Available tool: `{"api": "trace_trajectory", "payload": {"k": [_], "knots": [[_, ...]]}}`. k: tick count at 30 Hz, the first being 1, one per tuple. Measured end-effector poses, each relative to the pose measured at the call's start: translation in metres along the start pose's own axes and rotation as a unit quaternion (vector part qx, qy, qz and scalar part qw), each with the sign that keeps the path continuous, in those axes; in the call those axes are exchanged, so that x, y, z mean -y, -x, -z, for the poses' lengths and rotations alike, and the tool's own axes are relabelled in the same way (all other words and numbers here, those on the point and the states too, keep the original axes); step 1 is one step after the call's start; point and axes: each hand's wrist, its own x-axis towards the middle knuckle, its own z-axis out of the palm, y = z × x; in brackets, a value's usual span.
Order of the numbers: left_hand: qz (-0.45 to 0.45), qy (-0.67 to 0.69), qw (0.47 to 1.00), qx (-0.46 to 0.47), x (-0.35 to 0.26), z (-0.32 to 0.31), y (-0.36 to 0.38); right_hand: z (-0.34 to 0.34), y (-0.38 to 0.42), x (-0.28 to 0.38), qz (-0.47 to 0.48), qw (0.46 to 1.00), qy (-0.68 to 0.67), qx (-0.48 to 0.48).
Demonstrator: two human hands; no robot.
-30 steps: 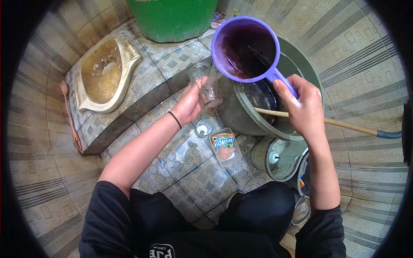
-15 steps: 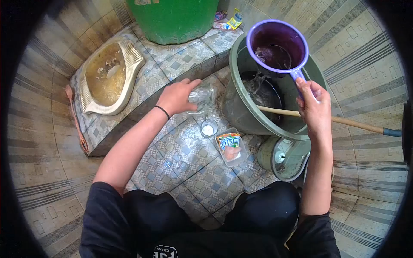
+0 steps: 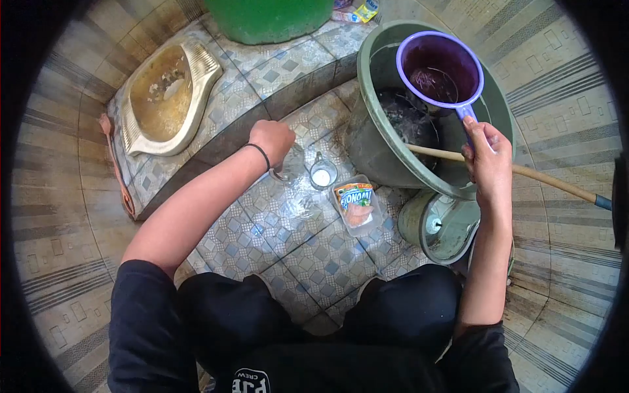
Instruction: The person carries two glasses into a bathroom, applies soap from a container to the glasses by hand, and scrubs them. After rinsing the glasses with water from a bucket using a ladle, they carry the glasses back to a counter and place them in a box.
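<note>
My right hand [image 3: 488,154] grips the handle of a purple dipper [image 3: 472,59], held level over the large grey-green tub [image 3: 367,105]; a little water shows inside the dipper. My left hand [image 3: 272,141] is closed around a clear glass [image 3: 293,164], mostly hidden behind the fingers, tipped mouth-down low above the floor. Water glistens on the tiles below it. Just right of that stands a glass mug [image 3: 323,173] with something white in it. Beside the mug, a clear plastic container [image 3: 367,226] holds an orange and blue soap packet [image 3: 354,196] and a pinkish piece I cannot make out.
A wooden stick [image 3: 557,183] with a dark end lies across the tub. A smaller bucket [image 3: 416,223] rests below it. On the raised tiled ledge [image 3: 282,78] are a squat toilet [image 3: 196,98], a green barrel [image 3: 268,23] and sachets [image 3: 360,12]. A brush-like tool [image 3: 114,157] leans at left.
My left hand has turned over and come nearer, tipping the glass from sideways to mouth-down. The dipper has shifted slightly right in view. The camera view has tilted a little.
</note>
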Motion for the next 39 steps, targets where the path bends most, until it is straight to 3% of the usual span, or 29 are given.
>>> {"api": "trace_trajectory", "payload": {"k": [5,9,12,16,21,26,34,36,37,39], "knots": [[0.146,-0.026,0.985,0.086,0.007,-0.036,-0.009,-0.005,0.0,-0.006,-0.003,1.0,0.013,0.001],[0.164,0.044,0.985,0.033,0.042,-0.052,-0.009,-0.005,-0.003,-0.01,-0.002,1.0,0.008,0.006],[0.133,0.04,0.988,0.066,0.062,0.028,0.028,-0.006,-0.004,-0.01,-0.008,1.0,0.002,0.005],[0.142,-0.009,0.989,-0.046,0.115,0.072,0.023,-0.009,-0.006,-0.01,-0.011,1.0,0.007,0.006],[0.193,-0.027,0.981,0.005,0.152,0.042,-0.016,-0.01,-0.013,-0.02,-0.01,1.0,-0.006,0.0],[0.236,0.012,0.972,0.014,0.153,0.012,-0.028,-0.01,-0.012,-0.02,-0.026,1.0,0.002,-0.002],[0.243,0.006,0.97,0.026,0.135,0.018,-0.021,-0.012,-0.014,-0.018,-0.039,0.999,-0.002,0.003],[0.248,-0.02,0.959,-0.14,0.123,0.016,-0.01,-0.012,-0.016,-0.021,-0.038,0.999,-0.01,0.009],[0.196,-0.057,0.929,-0.308,0.118,0.009,-0.007,-0.011,-0.018,-0.024,-0.034,0.999,-0.006,0.01],[0.085,0.071,0.897,-0.427,0.089,0.015,-0.002,-0.011,-0.016,-0.022,-0.041,0.999,-0.013,0.011]]}}
